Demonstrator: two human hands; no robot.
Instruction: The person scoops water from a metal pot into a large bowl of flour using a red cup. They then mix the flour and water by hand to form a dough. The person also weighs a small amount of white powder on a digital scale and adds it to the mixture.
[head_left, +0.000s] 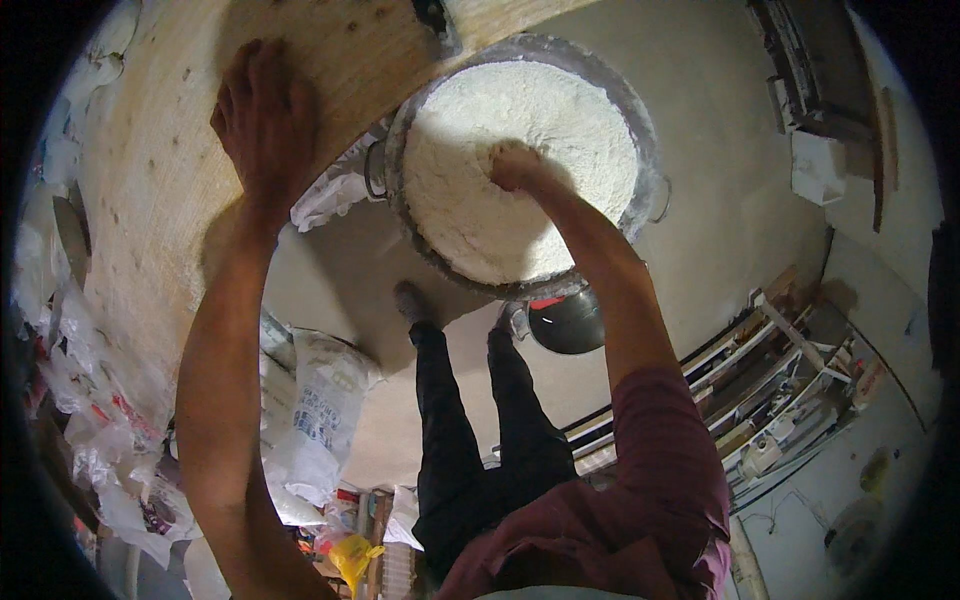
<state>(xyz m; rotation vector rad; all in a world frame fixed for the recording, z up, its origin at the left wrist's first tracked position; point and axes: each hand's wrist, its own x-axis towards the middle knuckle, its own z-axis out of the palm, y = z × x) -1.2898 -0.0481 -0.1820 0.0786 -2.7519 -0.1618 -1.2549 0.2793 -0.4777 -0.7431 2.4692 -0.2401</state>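
My left hand (261, 124) lies palm down on the wooden tabletop (150, 187), fingers a little spread and nothing visible in them. My right hand (517, 166) reaches into a large round metal basin (390, 142) with loop handles. White, flour-like powder (465, 225) fills the basin almost to its rim. The fingers of my right hand curl down into the powder, so their tips are hidden. Whether they grip any of it does not show. A dark tool or fitting (437, 26) sits at the table's edge near the basin.
Crumpled clear plastic bags (105, 427) crowd the left side. A printed white sack (319, 405) stands on the floor below the table. By my feet, a dark round pan (568, 322) sits under the basin's near edge. A slatted rack (780, 390) stands at the right.
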